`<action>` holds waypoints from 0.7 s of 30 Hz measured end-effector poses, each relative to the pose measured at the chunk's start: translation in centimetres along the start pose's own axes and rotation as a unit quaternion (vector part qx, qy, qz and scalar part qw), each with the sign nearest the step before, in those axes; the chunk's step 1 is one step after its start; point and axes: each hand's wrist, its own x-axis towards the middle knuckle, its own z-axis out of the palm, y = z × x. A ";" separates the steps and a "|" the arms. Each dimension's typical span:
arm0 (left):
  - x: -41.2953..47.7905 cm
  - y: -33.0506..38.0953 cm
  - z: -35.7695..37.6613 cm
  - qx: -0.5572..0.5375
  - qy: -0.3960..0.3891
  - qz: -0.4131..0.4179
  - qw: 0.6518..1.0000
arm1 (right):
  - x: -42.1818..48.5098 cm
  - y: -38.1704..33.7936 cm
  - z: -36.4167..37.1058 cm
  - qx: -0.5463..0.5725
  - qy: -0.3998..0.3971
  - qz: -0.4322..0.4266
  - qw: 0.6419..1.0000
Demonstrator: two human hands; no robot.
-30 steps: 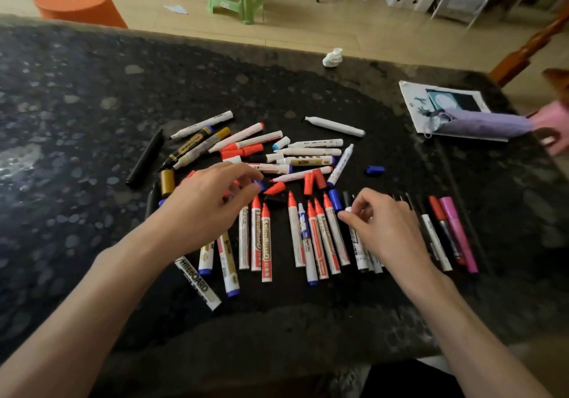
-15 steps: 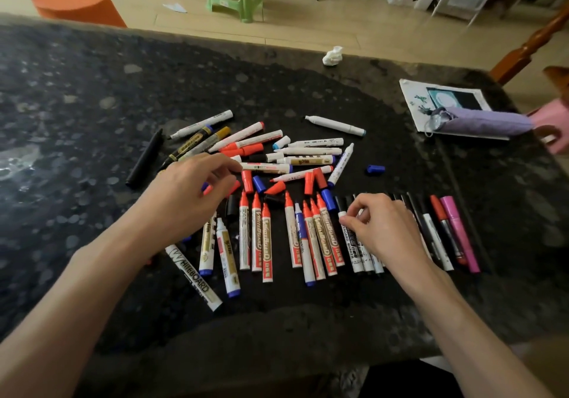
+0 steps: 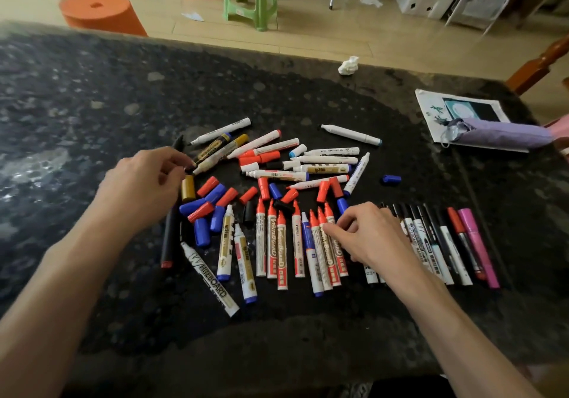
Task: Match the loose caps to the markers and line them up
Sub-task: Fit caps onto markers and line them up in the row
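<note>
Head view. Dark speckled table [image 3: 92, 99], with the marker spread mid-frame.

- **Row:** capped markers [image 3: 278, 247] run from 6 toward 4 o'clock of the spread. Red caps come first, then slim black ones, and a pink marker [image 3: 477, 243] closes the line at 3 o'clock.
- **Heap:** uncapped markers [image 3: 323, 163] lie at 12 o'clock, most nibs bare.
- **Caps:** loose caps [image 3: 212, 203], red and blue, are scattered between heap and row, thickest toward 9 o'clock. A gold cap [image 3: 187, 189] lies just beside the left fingers. One blue cap [image 3: 391, 179] sits apart at 2 o'clock.

Left hand [image 3: 144, 188] is at 9 o'clock with fingers curled. Thumb and forefinger pinch a small dark piece [image 3: 188, 169] at the nib end of two gold-banded markers [image 3: 215, 153]. Whether it is a cap or a nib, cannot tell.

Right hand [image 3: 372, 237] lies on the row at 4 o'clock, fingers bent, tips touching red-capped barrels. Gripping or only pressing, cannot tell.

Judgement: this is the matching step, roughly half done, with the row partly built and the heap uncapped. If the dark piece is a cap, the next move calls for finding its black-ink marker and pushing it on square. That marker then goes down parallel with the row, without rolling its neighbours.
</note>
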 end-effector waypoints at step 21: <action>1.4 -6.2 1.3 0.056 0.054 -0.064 0.995 | 0.6 -4.5 1.0 0.007 0.080 -0.051 0.995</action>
